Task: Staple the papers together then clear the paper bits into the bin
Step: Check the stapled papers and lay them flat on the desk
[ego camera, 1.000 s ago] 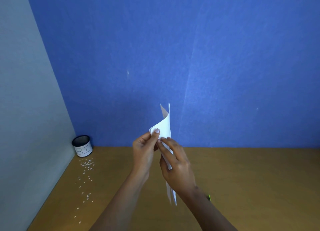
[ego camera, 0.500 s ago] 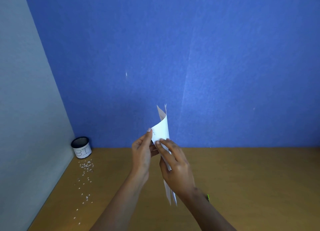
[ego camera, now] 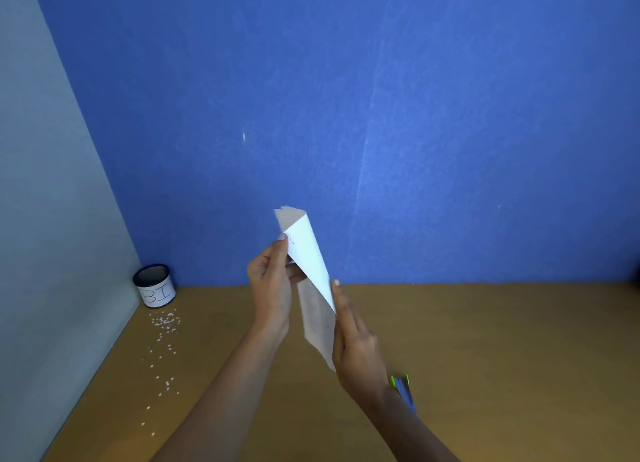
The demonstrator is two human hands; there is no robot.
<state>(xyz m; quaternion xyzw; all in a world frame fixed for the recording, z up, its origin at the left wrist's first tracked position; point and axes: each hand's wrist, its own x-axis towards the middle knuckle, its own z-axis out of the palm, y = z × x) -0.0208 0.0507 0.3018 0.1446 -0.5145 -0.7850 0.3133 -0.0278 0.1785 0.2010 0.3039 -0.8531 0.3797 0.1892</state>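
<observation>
**Papers Held Upright Above the Table**

A stack of white papers was held on edge above the wooden table, in front of the blue wall. The top corner of the front sheet was folded back, and a small dark mark was seen near that fold, too small to be identified. The left hand was closed on the upper left edge of the stack, the thumb pressed to the front sheet. The right hand was set along the lower right edge, fingers extended against the paper; whether the sheets were truly pinched there could not be told.

A blue stapler with green trim lay on the table just behind the right wrist, partly hidden by it.

A small round bin, lettered "BI" on its white label, stood in the far left corner where the grey wall met the blue one. White paper bits were scattered on the table in front of the bin, trailing toward the near edge.
</observation>
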